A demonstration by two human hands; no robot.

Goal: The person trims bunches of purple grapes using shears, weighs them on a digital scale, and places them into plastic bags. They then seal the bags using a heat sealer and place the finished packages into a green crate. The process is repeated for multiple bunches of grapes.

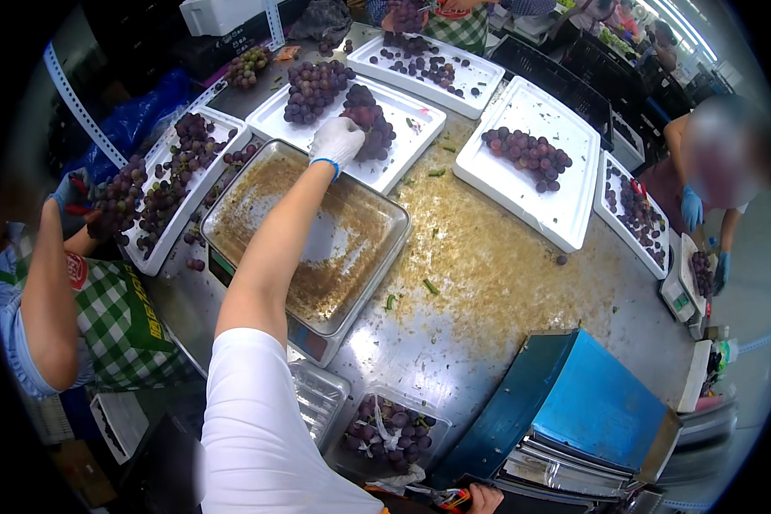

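In the head view, the left hand [337, 143], in a white glove, reaches to a white tray [413, 120] on the counter [488, 283]. Its fingers curl against a dark grape bunch [377, 137] lying there; their tips are hidden, so I cannot tell how firmly they grip. A second bunch [317, 86] lies just beside it on the same tray. The right hand [486, 498], bare and partly cut off by the lower edge, is closed around red-and-black snips [457, 499].

Under the left forearm, a stained steel pan [351, 227] rests on a scale [317, 344]. Nearer the person is a clear tub [441, 424] of grapes, with a blue box [600, 403] to its right. Another tray [548, 111] holds one bunch [527, 157]. Co-workers stand at left [43, 300] and right [672, 171].
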